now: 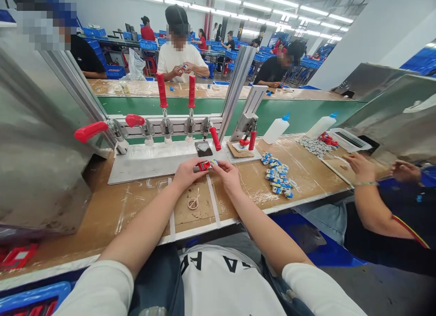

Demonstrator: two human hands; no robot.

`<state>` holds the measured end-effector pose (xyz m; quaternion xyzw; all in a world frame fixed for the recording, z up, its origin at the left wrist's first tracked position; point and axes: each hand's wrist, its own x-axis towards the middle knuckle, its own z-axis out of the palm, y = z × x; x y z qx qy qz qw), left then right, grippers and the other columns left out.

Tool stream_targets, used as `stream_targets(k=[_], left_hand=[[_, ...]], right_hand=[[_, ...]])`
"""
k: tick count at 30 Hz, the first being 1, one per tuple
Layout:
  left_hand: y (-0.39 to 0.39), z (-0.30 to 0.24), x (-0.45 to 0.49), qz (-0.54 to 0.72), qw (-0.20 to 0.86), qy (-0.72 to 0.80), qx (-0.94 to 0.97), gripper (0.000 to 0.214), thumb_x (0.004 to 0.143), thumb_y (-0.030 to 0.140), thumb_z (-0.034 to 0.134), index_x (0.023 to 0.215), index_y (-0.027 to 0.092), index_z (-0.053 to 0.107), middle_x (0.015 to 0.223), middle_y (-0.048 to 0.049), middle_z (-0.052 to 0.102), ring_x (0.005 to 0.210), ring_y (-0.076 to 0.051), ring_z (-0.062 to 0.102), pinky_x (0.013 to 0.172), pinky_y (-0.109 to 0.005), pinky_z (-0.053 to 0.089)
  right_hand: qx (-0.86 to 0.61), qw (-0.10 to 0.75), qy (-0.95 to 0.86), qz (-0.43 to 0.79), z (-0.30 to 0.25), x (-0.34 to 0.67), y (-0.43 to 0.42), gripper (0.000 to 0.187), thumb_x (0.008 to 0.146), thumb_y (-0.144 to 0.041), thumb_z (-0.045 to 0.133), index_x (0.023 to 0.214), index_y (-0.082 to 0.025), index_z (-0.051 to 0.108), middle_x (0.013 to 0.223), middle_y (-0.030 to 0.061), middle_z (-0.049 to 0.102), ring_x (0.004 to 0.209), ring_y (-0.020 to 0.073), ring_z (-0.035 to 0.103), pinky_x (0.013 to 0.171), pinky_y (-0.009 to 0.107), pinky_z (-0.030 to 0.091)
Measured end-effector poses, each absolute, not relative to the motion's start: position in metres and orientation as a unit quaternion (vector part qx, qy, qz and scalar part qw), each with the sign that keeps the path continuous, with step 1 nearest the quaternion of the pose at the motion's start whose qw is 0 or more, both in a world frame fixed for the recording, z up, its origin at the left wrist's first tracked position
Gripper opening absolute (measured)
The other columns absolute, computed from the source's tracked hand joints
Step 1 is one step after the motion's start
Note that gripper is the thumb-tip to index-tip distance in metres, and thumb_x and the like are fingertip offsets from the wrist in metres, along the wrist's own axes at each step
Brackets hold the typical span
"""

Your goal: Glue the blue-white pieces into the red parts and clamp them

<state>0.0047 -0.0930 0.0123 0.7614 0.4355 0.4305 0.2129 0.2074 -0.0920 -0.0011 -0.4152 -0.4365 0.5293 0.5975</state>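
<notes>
Above the near edge of a metal base plate (pixel 136 164), my two hands meet in front of me. My left hand (pixel 185 174) is closed around a small red and grey plastic part (pixel 203 166). Pinched in the fingers of my right hand (pixel 229 175) is a small blue, white and yellow piece (pixel 214 162), touching or almost touching the red part. Whether the two are joined I cannot tell. Below my hands, a small round dish (pixel 192 203) with a thin stick in it sits on the brown-covered bench.
Several red-handled toggle clamps (pixel 166 120) stand behind my hands. Right of them are a smaller clamp fixture (pixel 250 134), a pile of blue-white parts (pixel 277 175), white bottles (pixel 276 129) and grey pieces (pixel 316 147). A co-worker's hands (pixel 363 168) are at the far right.
</notes>
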Motion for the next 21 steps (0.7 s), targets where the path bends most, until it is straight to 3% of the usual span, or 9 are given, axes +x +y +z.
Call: stream_targets(k=[13, 18, 21], left_hand=[[-0.094, 0.008, 0.009, 0.355, 0.057, 0.456, 0.814, 0.030, 0.096, 0.029, 0.073, 0.125, 0.023, 0.071, 0.124, -0.0086, 0.077, 0.114, -0.026, 0.073, 0.099, -0.038, 0.058], [-0.091, 0.009, 0.012, 0.337, 0.040, 0.492, 0.802, 0.028, 0.096, 0.030, 0.073, 0.123, 0.023, 0.072, 0.117, -0.0081, 0.078, 0.107, -0.026, 0.074, 0.093, -0.036, 0.058], [-0.088, 0.011, 0.012, 0.339, 0.057, 0.505, 0.792, 0.030, 0.094, 0.028, 0.074, 0.123, 0.023, 0.072, 0.116, -0.0069, 0.079, 0.107, -0.027, 0.074, 0.093, -0.036, 0.057]], right_hand=[[-0.446, 0.599, -0.507, 0.431, -0.001, 0.193, -0.103, 0.049, 0.070, -0.051, 0.094, 0.103, -0.019, 0.079, 0.104, 0.0090, 0.083, 0.097, 0.0258, 0.078, 0.096, 0.044, 0.064], [-0.444, 0.573, -0.614, 0.314, 0.001, 0.194, -0.106, 0.034, 0.098, -0.050, 0.069, 0.113, -0.022, 0.081, 0.117, 0.0098, 0.081, 0.110, 0.0254, 0.076, 0.103, 0.043, 0.060], [-0.436, 0.543, -0.676, 0.239, 0.006, 0.198, -0.105, 0.037, 0.107, -0.046, 0.054, 0.118, -0.025, 0.081, 0.123, 0.0099, 0.080, 0.116, 0.0257, 0.074, 0.108, 0.044, 0.056]])
